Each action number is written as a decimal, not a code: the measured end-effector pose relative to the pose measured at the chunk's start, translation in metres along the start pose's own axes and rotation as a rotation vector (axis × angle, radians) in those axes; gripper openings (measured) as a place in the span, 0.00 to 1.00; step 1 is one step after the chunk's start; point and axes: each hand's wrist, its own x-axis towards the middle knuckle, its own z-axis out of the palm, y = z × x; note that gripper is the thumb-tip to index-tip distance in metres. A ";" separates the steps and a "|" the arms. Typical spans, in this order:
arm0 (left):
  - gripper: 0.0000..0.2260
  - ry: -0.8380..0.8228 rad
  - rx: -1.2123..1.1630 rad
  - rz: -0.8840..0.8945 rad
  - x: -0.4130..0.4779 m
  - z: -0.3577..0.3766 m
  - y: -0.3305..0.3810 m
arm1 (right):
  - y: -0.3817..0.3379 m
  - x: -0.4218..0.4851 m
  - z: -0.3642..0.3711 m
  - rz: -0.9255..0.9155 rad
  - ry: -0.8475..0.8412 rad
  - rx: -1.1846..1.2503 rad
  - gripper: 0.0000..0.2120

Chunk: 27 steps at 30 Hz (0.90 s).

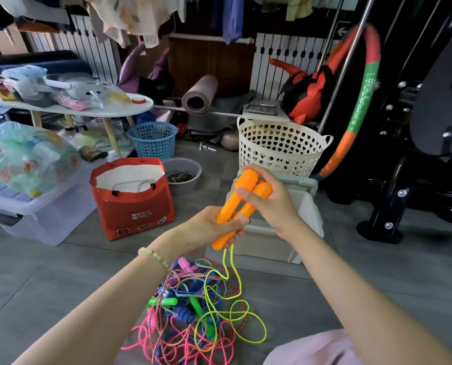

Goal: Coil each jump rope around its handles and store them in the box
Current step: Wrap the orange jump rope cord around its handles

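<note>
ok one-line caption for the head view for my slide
Left hand and right hand hold two orange handles side by side, yellow-green rope trailing to the tangled rope pile, box behind.

Two orange handles (231,206), two perforated baskets (153,139), one red paper bag (135,212), one rolled mat (199,96), one grey bowl (186,187).

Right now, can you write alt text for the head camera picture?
A left hand and right hand hold two orange handles together; the yellow rope hangs into a tangled rope pile. A pale box sits behind.
</note>
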 end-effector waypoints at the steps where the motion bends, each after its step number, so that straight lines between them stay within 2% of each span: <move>1: 0.12 0.000 0.002 -0.003 0.000 0.000 -0.001 | 0.001 0.000 0.000 -0.006 -0.004 -0.010 0.18; 3: 0.15 -0.002 -0.005 -0.010 0.001 0.000 -0.003 | 0.004 0.001 0.001 0.023 0.002 -0.006 0.21; 5: 0.13 0.025 -0.048 0.002 0.003 -0.002 -0.003 | 0.010 0.003 0.000 0.159 -0.013 0.122 0.31; 7: 0.10 0.098 -0.183 0.003 0.005 -0.006 0.000 | 0.020 0.004 0.000 0.325 -0.150 0.274 0.45; 8: 0.10 0.123 -0.274 -0.002 0.006 -0.009 0.001 | 0.025 0.003 0.002 0.400 -0.250 0.287 0.48; 11: 0.12 0.128 -0.428 -0.023 0.008 -0.018 0.000 | 0.037 -0.005 0.011 0.586 -0.482 0.317 0.39; 14: 0.13 0.109 -0.572 -0.041 0.006 -0.025 -0.004 | 0.037 -0.007 0.016 0.627 -0.524 0.373 0.30; 16: 0.12 0.112 -0.697 -0.036 0.006 -0.030 -0.004 | 0.035 -0.008 0.016 0.607 -0.481 0.342 0.25; 18: 0.12 0.146 -0.762 -0.027 0.007 -0.036 -0.005 | 0.035 -0.011 0.017 0.535 -0.437 0.237 0.15; 22: 0.12 0.229 -0.676 -0.078 0.006 -0.048 -0.016 | 0.028 -0.013 0.014 0.321 -0.339 -0.258 0.02; 25: 0.11 0.253 -0.578 -0.116 0.007 -0.050 -0.022 | 0.019 -0.011 0.008 0.065 -0.337 -0.614 0.02; 27: 0.11 0.255 -0.525 -0.145 0.009 -0.049 -0.024 | 0.011 -0.011 0.004 -0.050 -0.327 -0.753 0.04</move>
